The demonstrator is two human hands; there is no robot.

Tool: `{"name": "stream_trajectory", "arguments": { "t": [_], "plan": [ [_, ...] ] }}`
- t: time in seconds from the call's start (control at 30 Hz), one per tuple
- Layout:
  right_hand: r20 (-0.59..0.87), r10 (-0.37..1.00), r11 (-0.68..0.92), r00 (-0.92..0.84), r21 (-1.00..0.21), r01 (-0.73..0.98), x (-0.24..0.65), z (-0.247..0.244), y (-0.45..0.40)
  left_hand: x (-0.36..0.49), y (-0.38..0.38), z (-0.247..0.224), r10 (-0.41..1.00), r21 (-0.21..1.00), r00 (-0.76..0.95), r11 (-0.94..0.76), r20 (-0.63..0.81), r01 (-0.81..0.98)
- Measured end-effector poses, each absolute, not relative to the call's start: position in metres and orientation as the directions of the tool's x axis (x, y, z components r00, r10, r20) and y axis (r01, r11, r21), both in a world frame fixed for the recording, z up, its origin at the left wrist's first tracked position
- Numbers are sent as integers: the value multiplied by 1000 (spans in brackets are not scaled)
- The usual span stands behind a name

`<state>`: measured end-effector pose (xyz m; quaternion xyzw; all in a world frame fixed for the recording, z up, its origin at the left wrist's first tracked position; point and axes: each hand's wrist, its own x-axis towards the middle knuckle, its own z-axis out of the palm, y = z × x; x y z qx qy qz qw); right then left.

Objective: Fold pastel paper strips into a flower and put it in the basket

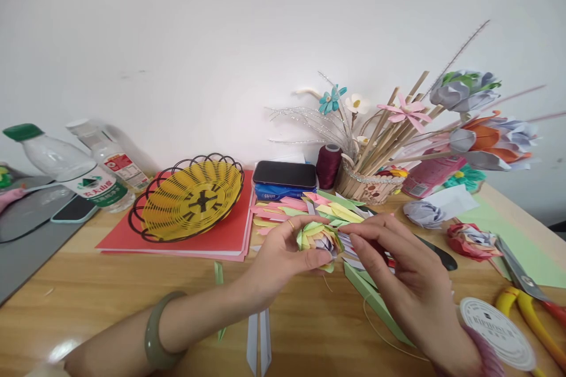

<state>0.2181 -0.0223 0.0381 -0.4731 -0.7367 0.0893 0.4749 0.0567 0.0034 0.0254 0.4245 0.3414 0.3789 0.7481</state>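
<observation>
Bench (132, 288): smooth wood, glossy. Basket (194, 203): woven, looks plastic, glossy yellow, dark rim. Red sheets (119, 230): matt paper. Folded strips (371, 300): matt paper. Bottle (57, 159): clear plastic, shiny. Phone (285, 174): glossy black face. Scissors (524, 274): metal blades, yellow plastic-looking handles. Bangle (154, 330): smooth, polished.

Left hand (287, 250): holds the paper flower (319, 240), thumb on its near side.
Right hand (404, 265): thumb and fingertips close together at the flower's right side.
Basket (190, 203): yellow, on red paper (121, 235) toward the tabletop's (132, 283) far edge.
Black phone (285, 174): on a blue packet (283, 192), near purple thread (328, 166).
Paper strips (289, 207): piled just beyond the flower.
Bottles (66, 162): two, toward the far left corner.
Scissors (517, 271): near the right edge.
</observation>
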Motion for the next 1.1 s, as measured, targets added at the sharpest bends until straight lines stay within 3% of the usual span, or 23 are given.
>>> {"name": "stream_trajectory", "arguments": {
  "t": [0.23,0.43,0.5,0.7,1.1],
  "plan": [
    [626,775,529,-92,-562,636,216,38,-26,56,3,23,905,908,425,192,-17,-372],
    [686,703,607,-188,-441,661,217,33,-23,56,5,23,898,920,418,42,137,-391],
    [714,668,633,-210,-398,663,218,30,-21,57,6,23,900,925,417,47,125,-378],
    [742,620,659,-256,-315,683,221,26,-19,57,5,25,831,913,549,287,-86,-291],
    [760,594,685,-265,-304,662,217,33,-24,54,1,30,862,992,507,73,-9,-105]
  ]
}}
